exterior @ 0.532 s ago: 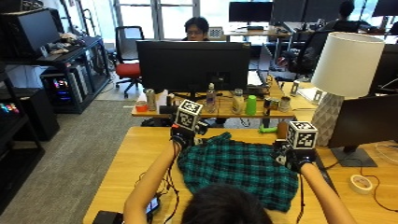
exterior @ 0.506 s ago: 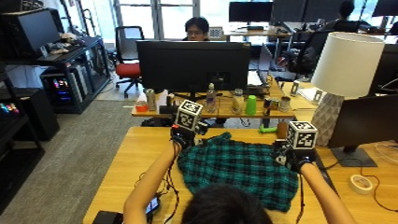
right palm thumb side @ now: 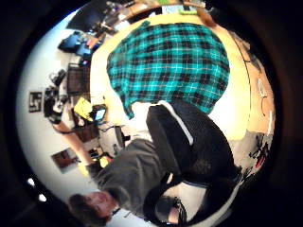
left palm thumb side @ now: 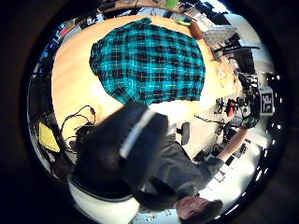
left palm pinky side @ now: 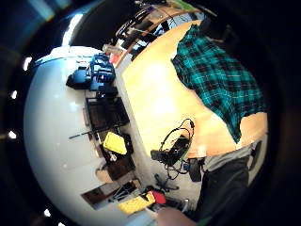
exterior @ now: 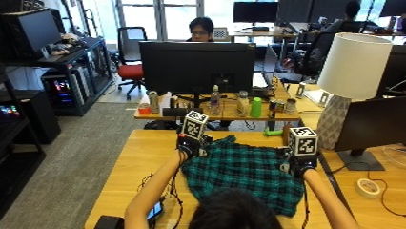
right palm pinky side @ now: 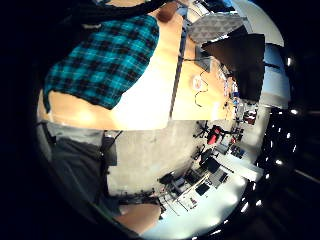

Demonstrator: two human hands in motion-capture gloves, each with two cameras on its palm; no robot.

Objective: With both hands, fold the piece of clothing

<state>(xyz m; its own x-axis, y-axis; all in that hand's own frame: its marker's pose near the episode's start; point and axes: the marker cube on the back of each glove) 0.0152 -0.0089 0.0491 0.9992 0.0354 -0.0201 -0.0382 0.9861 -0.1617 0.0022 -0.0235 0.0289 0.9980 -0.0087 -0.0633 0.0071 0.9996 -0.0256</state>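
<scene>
A green plaid garment (exterior: 244, 171) lies spread on the wooden table (exterior: 139, 162) in front of me. My left hand (exterior: 188, 148) hovers at its far left corner and my right hand (exterior: 298, 164) at its far right corner. Both palms face back towards me. The left thumb side palm view shows the whole garment (left palm thumb side: 149, 60) lying flat past an extended thumb (left palm thumb side: 126, 144). The right thumb side view shows the same garment (right palm thumb side: 170, 61) beyond the right thumb (right palm thumb side: 184, 142). No cloth shows between either hand's fingers.
A white lamp (exterior: 352, 71) and a dark monitor (exterior: 374, 129) stand at the table's right, with a tape roll (exterior: 368, 188) near them. Cables and a phone (exterior: 155, 210) lie at the front left. Beyond the far edge, another desk carries a large monitor (exterior: 197, 64) and bottles.
Both hands have dropped slightly towards the garment's far corners. The garment has not moved.
</scene>
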